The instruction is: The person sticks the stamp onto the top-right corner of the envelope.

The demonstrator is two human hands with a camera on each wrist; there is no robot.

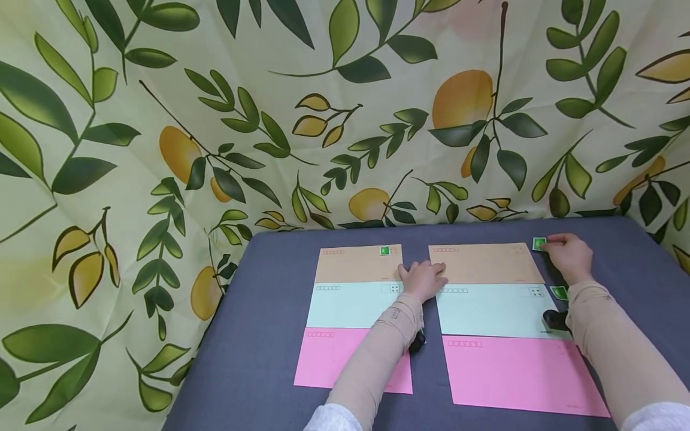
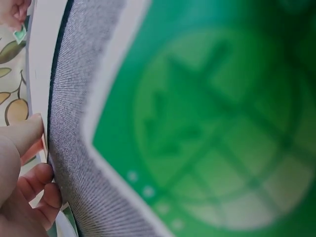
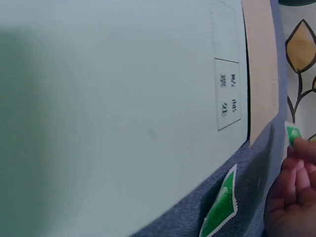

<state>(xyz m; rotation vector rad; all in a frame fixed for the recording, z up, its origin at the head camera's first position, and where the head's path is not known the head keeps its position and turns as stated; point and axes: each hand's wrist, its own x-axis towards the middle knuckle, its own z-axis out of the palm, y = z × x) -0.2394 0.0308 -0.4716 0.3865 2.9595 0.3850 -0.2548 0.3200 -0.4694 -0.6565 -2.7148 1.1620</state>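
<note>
My right hand [image 1: 570, 258] pinches a small green stamp [image 1: 539, 243] between thumb and finger, just past the upper right corner of the right-hand tan envelope [image 1: 480, 263]. In the right wrist view the held stamp [image 3: 293, 132] sticks up from the fingertips. My left hand [image 1: 421, 280] rests with fingers spread at that envelope's left edge, fingertips on it. A second green stamp [image 1: 559, 293] lies on the cloth by my right wrist. Another stamp [image 2: 212, 123] fills much of the left wrist view. On the left tan envelope [image 1: 350, 266] sits a green stamp [image 1: 384, 251].
Below the tan envelopes lie a left pale blue envelope [image 1: 345, 305], a right pale blue envelope [image 1: 496, 311], a left pink envelope [image 1: 329, 359] and a right pink envelope [image 1: 517, 371], in two columns on a dark cloth-covered table [image 1: 259, 311]. A leaf-patterned curtain [image 1: 323, 167] hangs behind.
</note>
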